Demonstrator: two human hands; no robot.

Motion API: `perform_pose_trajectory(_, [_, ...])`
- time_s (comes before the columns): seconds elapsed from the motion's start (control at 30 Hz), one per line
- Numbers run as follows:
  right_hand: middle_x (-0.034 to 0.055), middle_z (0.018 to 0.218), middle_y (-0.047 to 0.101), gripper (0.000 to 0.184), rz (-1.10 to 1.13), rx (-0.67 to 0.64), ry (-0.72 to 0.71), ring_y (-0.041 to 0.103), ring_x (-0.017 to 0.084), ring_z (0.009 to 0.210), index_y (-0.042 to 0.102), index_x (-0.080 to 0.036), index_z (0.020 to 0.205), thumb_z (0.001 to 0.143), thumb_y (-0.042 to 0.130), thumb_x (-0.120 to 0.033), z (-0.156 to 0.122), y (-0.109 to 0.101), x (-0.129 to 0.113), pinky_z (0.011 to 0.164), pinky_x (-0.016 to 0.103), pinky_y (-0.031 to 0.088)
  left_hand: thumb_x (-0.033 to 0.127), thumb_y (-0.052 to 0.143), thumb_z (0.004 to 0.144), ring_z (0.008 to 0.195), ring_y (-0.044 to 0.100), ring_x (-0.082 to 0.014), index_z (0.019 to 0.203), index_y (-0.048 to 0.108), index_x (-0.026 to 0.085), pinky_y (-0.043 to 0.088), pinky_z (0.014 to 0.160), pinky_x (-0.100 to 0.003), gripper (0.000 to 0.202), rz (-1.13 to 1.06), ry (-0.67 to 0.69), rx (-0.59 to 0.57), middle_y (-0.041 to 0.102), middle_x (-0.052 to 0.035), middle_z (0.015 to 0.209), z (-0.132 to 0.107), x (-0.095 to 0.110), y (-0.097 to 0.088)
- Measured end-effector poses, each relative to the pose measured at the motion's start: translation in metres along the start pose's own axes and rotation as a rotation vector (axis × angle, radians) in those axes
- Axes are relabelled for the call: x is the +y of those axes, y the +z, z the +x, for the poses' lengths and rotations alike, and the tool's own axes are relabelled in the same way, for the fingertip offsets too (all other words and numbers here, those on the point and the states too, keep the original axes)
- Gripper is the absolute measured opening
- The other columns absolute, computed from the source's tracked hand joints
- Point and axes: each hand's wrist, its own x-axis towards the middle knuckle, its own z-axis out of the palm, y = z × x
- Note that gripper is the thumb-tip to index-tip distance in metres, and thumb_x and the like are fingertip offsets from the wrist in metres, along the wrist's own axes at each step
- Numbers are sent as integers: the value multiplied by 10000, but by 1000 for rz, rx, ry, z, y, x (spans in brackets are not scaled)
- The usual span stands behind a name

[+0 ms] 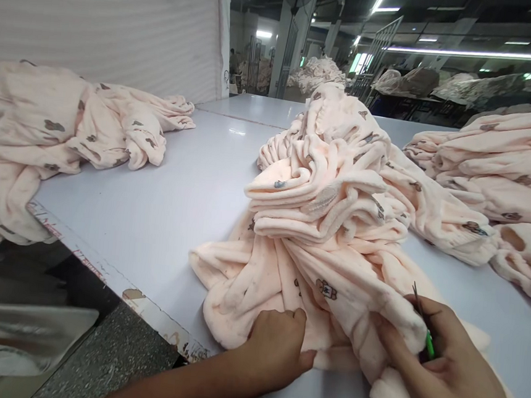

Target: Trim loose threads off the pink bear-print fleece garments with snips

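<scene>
- Garment [311, 314], one, pale pink plush: at the near edge of the table, under both hands, spread in loose folds at the foot of a taller heap.
- Bear print [327, 289], small, brown and grey: on the garment, between the two hands.
- Left hand [275, 348], bare: knuckles up, fingers curled together and closed on the garment's near edge, thumb stretched out to the side (the fingertips are tucked out of my sight).
- Right hand [455, 370], bare: thumb and fingers clamped on a thick fold of the same garment.
- Snips [430, 345], one pair, green handle, dark thin blades: lodged in the right hand, points upward; I cannot tell whether the blades are parted.
- Heap [325, 198], same printed plush: crumpled in layers just beyond the hands; where one piece ends and the next begins, I cannot tell.
- Left-hand pile [44, 118], matching cloth: well apart from the heap, drooping over the table's edge.
- Right-hand pile [519, 165], matching cloth: stacked in thick folds near the heap.
- Table [193, 180], pale, smooth: rim chipped, with red markings.
- Speckled floor [112, 359]: below the table's left edge.
- White sheeting [105, 18]: upright behind the left-hand pile.
- Far mound [320, 74], pale cloth: in the background, beyond the table.
</scene>
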Motion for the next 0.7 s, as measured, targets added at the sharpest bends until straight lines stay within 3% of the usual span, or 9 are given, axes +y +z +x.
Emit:
perform_pose_trajectory(0.1, [-22, 929, 628, 455, 46, -3, 57, 613, 236, 782, 504, -344, 1040, 699, 511, -646, 5, -6, -8, 690, 360, 454, 251, 525, 659, 714, 519, -208, 770, 508, 177, 390, 644, -302, 134, -73, 66, 1, 549, -27, 747, -1, -1, -19])
perform_pose_trajectory(0.23, [-52, 864, 624, 391, 101, 6, 59, 613, 210, 767, 517, -353, 991, 704, 538, -618, 13, -14, -15, 672, 321, 463, 196, 464, 655, 692, 438, -123, 737, 410, 195, 362, 617, -213, 98, -362, 209, 65, 424, 30, 719, -3, 9, -53])
perform_pose_trajectory(0.3, [-50, 868, 635, 385, 107, 18, 69, 618, 198, 757, 530, -347, 983, 705, 546, -613, 15, -16, -15, 662, 300, 460, 189, 458, 656, 641, 402, -112, 741, 386, 197, 347, 579, -210, 111, -509, 231, 41, 389, 38, 687, -4, 19, -64])
perform_pose_trajectory(0.4, [-31, 884, 650, 440, 149, 6, 107, 630, 202, 771, 541, -336, 1009, 682, 557, -630, 16, -18, -9, 656, 286, 470, 193, 519, 649, 701, 443, -149, 747, 419, 188, 375, 628, -256, 140, -265, 244, 24, 459, 9, 752, -11, 34, -70])
perform_pose_trajectory(0.5, [-37, 870, 657, 453, 192, 2, 107, 639, 212, 780, 539, -336, 1013, 672, 574, -631, 17, -18, -1, 667, 295, 480, 212, 610, 656, 895, 490, -197, 828, 502, 178, 401, 798, -290, 206, -71, 425, 99, 526, -42, 972, -20, 46, -66])
perform_pose_trajectory(0.57, [-46, 830, 658, 438, 177, 17, 91, 638, 214, 755, 541, -332, 987, 666, 584, -627, 18, -16, 0, 651, 300, 479, 262, 587, 722, 842, 539, -173, 887, 533, 186, 429, 767, -258, 190, -112, 466, 49, 574, -32, 935, -17, 49, -56])
perform_pose_trajectory(0.63, [-53, 803, 656, 425, 155, 27, 85, 637, 211, 740, 542, -330, 973, 661, 590, -615, 19, -15, -3, 639, 295, 478, 318, 552, 755, 756, 573, -205, 963, 550, 160, 458, 691, -300, 261, -74, 368, 7, 610, -61, 873, -2, 48, -38])
perform_pose_trajectory(0.7, [-58, 779, 656, 406, 121, 45, 72, 638, 202, 702, 543, -327, 966, 672, 571, -605, 19, -16, -8, 618, 287, 476, 330, 580, 716, 802, 579, -307, 1100, 522, 90, 459, 696, -414, 457, -8, 228, 21, 613, -156, 954, 20, 44, -16])
